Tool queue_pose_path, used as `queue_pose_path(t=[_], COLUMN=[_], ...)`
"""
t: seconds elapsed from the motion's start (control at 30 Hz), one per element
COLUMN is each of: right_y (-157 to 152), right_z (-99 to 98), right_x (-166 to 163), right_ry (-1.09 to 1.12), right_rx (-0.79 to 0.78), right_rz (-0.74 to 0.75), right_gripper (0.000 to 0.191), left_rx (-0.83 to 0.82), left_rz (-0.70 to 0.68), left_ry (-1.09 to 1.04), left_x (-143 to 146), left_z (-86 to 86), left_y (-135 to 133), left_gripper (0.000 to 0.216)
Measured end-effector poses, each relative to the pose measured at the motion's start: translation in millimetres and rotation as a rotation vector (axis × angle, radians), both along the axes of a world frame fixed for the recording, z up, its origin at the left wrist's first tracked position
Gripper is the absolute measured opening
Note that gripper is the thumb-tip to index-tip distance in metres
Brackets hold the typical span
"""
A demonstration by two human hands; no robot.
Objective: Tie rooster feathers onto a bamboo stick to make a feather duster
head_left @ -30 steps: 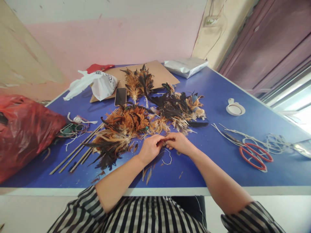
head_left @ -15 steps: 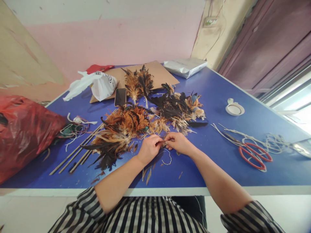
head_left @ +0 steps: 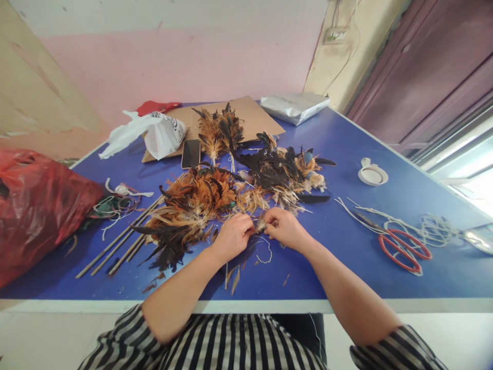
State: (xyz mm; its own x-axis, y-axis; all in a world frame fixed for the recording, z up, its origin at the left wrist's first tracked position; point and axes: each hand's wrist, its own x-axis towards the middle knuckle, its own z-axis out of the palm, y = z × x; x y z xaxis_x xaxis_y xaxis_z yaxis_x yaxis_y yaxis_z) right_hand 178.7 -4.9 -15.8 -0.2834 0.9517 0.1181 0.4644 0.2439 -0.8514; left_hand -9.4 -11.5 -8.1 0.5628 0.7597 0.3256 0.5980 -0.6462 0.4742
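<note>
My left hand (head_left: 235,235) is closed in a pinch above the blue table, its fingertips turned inward; what they hold is hidden. Close on its right, my right hand (head_left: 284,228) pinches a small light-brown feather (head_left: 261,224) that shows in the narrow gap between the hands. A curl of thin white string (head_left: 265,253) lies just below the fingers. Loose brown feathers (head_left: 235,280) are scattered below my left hand. Beyond the hands spread a heap of orange-brown feathers (head_left: 210,190) and a heap of black feathers (head_left: 271,169).
Thin sticks (head_left: 115,253) and a red plastic bag (head_left: 42,216) are on the left. Red-handled scissors (head_left: 404,249) and a roll of white tape (head_left: 373,174) lie to the right. Behind are a phone (head_left: 191,154), a white bag (head_left: 165,136), cardboard (head_left: 262,118) and a silver package (head_left: 295,107).
My hands have moved slightly apart, and the light-brown feather now shows between them. A dark feather sticks out at the right of the black heap, where none showed before.
</note>
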Motion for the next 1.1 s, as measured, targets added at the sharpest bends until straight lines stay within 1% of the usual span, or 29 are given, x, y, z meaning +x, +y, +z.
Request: queue_pose_path(t=[0.2,0.47,0.53,0.6,0.67,0.7,0.73,0.8,0.87,0.93,1.0,1.1], right_y=[0,0,0,1,1,1,2,4,7,10,11,11], right_z=[1.2,-0.3,-1.7,-0.9,4.3,8.6,13.7,24.3,32.2,35.7,35.4,32.8], right_x=[1,1,2,3,7,10,14,23,32,38,41,40], right_ry=[-0.088,-0.095,-0.063,0.0,0.076,0.109,0.138,0.199,0.279,0.341,0.358,0.327], right_rx=[0.11,0.121,0.098,0.032,-0.054,-0.091,-0.118,-0.126,-0.102,-0.08,-0.075,-0.066], right_rz=[-0.008,-0.009,-0.005,0.019,0.045,0.039,0.009,-0.118,-0.269,-0.371,-0.411,-0.426], right_gripper=[0.011,0.01,0.01,0.008,0.007,0.011,0.018,0.027,0.028,0.027,0.025,0.024], left_rx=[-0.015,-0.021,-0.027,-0.052,-0.107,-0.142,-0.172,-0.189,-0.137,-0.061,-0.014,-0.019], left_rz=[-0.028,-0.033,-0.033,-0.022,0.015,0.049,0.091,0.181,0.248,0.271,0.267,0.249], left_ry=[-0.005,0.002,-0.002,-0.028,-0.067,-0.087,-0.106,-0.137,-0.161,-0.156,-0.092,0.107], left_x=[-1,0,0,0,-2,-3,-5,-6,-6,-3,2,10], left_z=[-0.1,-0.7,-0.5,0.5,2.7,4.4,6.3,10.6,14.2,15.7,14.1,7.5], left_y=[1,0,1,2,4,5,6,6,4,1,0,2], left_gripper=[0.017,0.017,0.017,0.015,0.012,0.009,0.007,0.01,0.017,0.023,0.021,0.017])
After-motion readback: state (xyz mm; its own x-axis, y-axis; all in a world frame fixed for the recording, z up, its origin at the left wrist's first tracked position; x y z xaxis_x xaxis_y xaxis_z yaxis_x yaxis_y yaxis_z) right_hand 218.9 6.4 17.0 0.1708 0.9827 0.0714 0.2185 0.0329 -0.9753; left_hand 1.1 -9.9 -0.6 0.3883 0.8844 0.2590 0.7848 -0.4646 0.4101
